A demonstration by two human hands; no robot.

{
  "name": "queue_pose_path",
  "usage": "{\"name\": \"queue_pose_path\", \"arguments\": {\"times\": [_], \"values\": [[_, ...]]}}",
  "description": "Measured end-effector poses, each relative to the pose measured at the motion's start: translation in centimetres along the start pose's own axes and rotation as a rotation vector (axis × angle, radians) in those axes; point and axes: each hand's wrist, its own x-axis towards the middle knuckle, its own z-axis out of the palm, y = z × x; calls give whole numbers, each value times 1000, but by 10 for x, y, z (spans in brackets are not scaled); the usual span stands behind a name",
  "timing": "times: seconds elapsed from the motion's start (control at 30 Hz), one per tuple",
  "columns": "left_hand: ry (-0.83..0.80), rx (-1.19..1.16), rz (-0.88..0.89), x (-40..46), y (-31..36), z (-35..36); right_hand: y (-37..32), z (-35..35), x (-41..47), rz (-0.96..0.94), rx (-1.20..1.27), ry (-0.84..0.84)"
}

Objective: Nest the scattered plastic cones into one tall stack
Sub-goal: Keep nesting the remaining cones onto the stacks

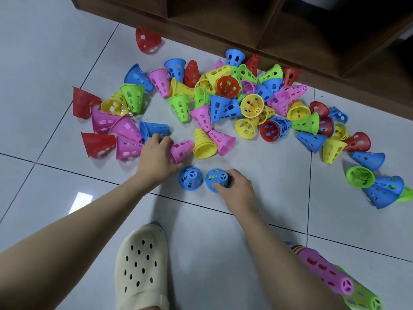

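Cones: left hand [156,156] grips a pink cone [181,151]; right hand [235,186] grips a blue cone [215,179].

Cones [223,104] red, blue, green, yellow, pink, all pierced with oval holes. Two standing cones [190,177] blue; one shows green inside. Nested stack [324,269] pink-topped, rims striped many colours; stack beside it [362,298] green. Floor tiles [223,242] pale grey, dark grout. Clog [140,265] cream, perforated. Cabinet [268,23] dark brown.

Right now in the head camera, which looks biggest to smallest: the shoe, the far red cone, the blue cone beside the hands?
1. Shoe, though it's nearest the camera.
2. Far red cone.
3. Blue cone. Real sizes may differ.
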Motion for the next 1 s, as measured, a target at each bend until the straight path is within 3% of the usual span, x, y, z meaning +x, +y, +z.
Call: {"name": "queue_pose_path", "arguments": {"times": [0.17,0.27,0.57,0.67,0.8,0.9,1.0], "values": [[134,-545,-182,-32,8,-15,2,2,0,5,22,10],[126,-711,-170,-53,18,-23,2,2,0,8,30,13],[-130,-457,28,-71,25,7,1,2,2,-7,-31,11],[-168,-336,88,-64,18,13,4,-1,8,-39,-94,-76],[-168,-173,135,-48,1,7,-10,-25,21,-53,-105,-334],[-183,-242,162,-37,-6,-14,-37,-52,34,-127,-142,-333],[9,-244,222,-16,-12,-34,-65,-78,47,-170,-97,-327]]}}
